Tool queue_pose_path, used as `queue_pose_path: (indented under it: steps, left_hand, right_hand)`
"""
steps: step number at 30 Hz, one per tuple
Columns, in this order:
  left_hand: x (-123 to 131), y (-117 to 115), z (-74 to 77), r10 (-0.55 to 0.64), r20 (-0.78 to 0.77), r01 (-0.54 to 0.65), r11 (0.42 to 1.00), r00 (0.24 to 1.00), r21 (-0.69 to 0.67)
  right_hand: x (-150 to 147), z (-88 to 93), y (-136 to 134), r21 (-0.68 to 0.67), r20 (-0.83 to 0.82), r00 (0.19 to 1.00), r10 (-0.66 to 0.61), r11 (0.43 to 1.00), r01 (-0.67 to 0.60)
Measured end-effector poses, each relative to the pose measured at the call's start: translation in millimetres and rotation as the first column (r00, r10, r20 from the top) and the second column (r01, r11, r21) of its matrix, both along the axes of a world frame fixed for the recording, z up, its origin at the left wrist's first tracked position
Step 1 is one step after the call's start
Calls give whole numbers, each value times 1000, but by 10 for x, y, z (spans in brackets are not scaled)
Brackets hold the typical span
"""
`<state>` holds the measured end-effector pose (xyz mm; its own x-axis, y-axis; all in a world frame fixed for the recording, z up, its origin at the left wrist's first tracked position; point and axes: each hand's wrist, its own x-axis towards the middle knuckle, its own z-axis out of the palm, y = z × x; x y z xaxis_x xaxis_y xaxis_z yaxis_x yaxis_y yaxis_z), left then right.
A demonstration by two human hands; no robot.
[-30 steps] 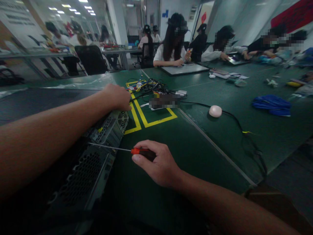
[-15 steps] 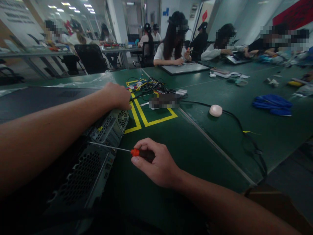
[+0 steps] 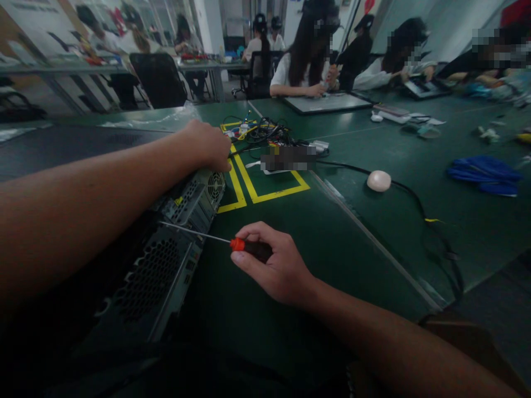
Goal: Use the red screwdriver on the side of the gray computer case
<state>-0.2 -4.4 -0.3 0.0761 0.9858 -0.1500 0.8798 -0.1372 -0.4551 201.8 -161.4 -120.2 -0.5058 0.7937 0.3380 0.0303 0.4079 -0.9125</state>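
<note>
A grey computer case (image 3: 166, 265) lies on its side on the green table (image 3: 315, 237), its vented rear panel facing me. My left hand (image 3: 207, 145) rests curled over the far top corner of the case, above the small fan grille. My right hand (image 3: 276, 265) is closed round a screwdriver (image 3: 236, 243) with a red and black handle. Its thin shaft points left, with the tip touching the rear panel of the case.
Yellow tape lines (image 3: 265, 190) mark a box on the table behind the case, with a tangle of cables (image 3: 265, 132) beyond. A pinkish round object (image 3: 379, 181) on a black cord and a blue cloth (image 3: 483, 172) lie to the right. Several people sit at the far side.
The view has shifted slightly, so everything sits a little higher and further right. Both hands keep their hold, and the screwdriver tip stays at the rear panel.
</note>
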Motion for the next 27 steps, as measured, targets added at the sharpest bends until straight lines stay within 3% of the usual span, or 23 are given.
queue_pose_path:
  steps: [12,27]
  left_hand:
    - [-19,17,-20,11,61,-12,1000,998,13]
    - [-7,7,7,2,0,-2,1000,1000,-26]
  right_hand:
    - [14,-13,2,6,21,1000,-9,1000,9]
    - [6,18,-25,-58,7,1000,-13,998,13]
